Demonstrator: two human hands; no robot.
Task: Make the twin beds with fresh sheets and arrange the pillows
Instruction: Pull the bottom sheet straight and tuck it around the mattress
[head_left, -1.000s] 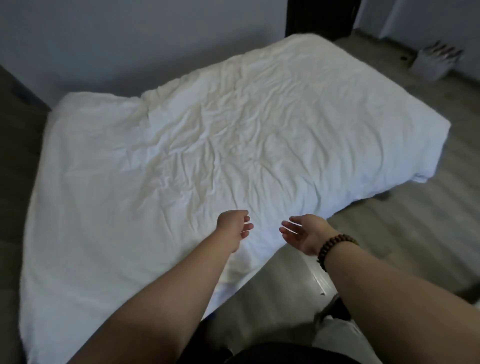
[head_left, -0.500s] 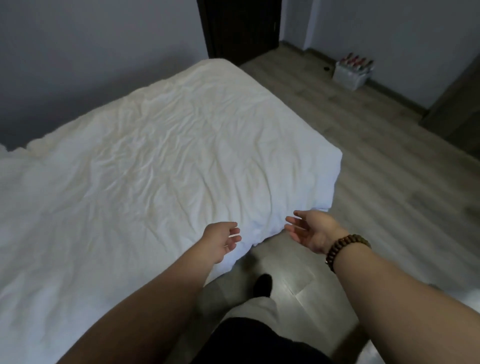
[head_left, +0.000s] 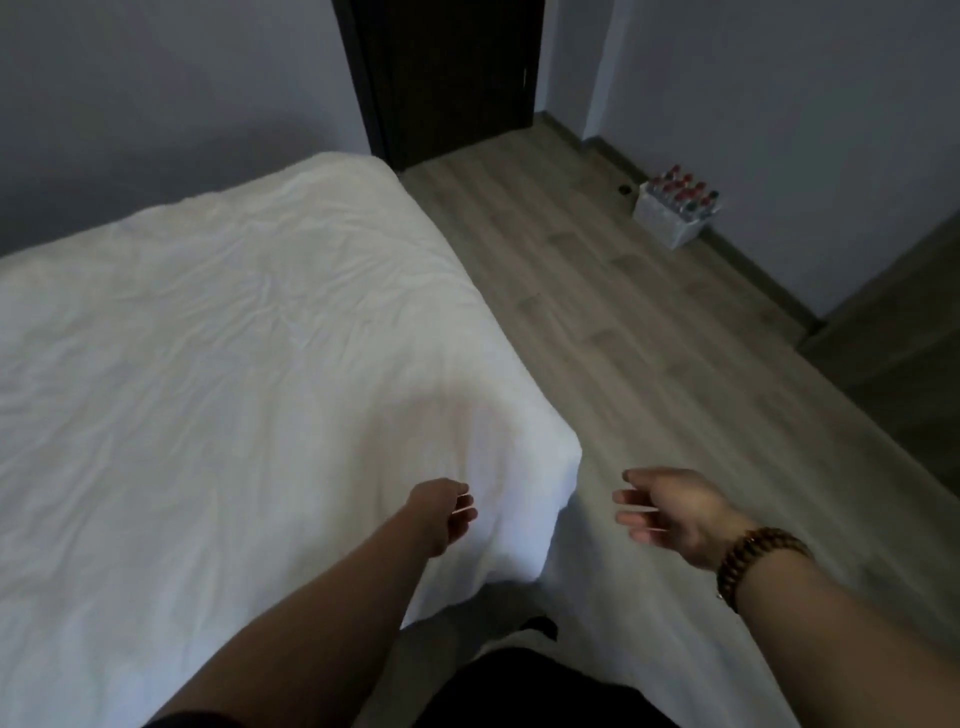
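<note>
A bed covered by a wrinkled white sheet (head_left: 218, 364) fills the left half of the view, its near right corner hanging down to the floor. My left hand (head_left: 441, 512) hovers over that corner with fingers loosely curled, holding nothing. My right hand (head_left: 670, 512), with a wooden bead bracelet on the wrist, is out over the floor to the right of the bed, fingers relaxed and empty. White fabric (head_left: 623, 649) also lies at the bottom centre under my right forearm. No pillows are in view.
Grey wood-plank floor (head_left: 649, 322) runs along the bed's right side to a dark door (head_left: 452, 78) at the back. A shrink-wrapped pack of red-capped bottles (head_left: 675, 210) stands against the right wall. A dark piece of furniture (head_left: 904, 322) sits at the right edge.
My view has swung right along the bed, from its middle to its right corner, bringing the door and bottles into view. Both hands stay raised and empty, a little farther apart.
</note>
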